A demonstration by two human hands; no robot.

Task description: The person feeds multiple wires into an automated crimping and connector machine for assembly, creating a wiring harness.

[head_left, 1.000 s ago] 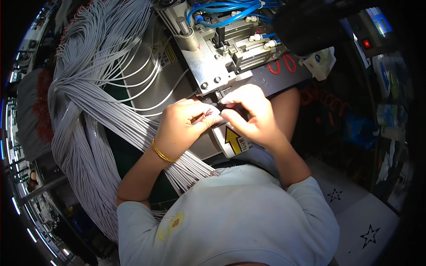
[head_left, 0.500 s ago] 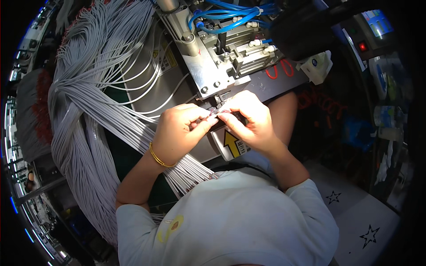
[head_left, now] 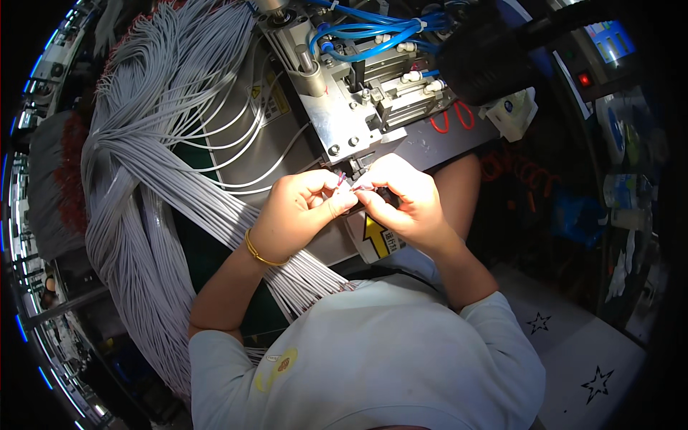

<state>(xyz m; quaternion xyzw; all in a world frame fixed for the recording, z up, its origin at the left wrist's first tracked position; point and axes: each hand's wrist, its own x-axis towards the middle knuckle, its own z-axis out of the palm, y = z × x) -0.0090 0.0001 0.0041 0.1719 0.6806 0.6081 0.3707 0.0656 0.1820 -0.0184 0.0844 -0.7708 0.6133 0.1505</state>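
Left hand [head_left: 292, 208] pinches thin coloured wires [head_left: 341, 178]; right hand [head_left: 405, 197], thumb and forefinger clamped there too, near the pneumatic machine [head_left: 332, 123]! White packet [head_left: 522, 122], contents hidden.

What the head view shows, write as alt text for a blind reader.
A person's hands are close together, the left pinching fine coloured wires, beside a lit metal machine with blue tubes. A thick bundle of grey cables spreads at left.

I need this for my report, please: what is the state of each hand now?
Left hand: closed, pinching thin coloured wires.
Right hand: curled in at these wires; whether it grips one cannot be told.
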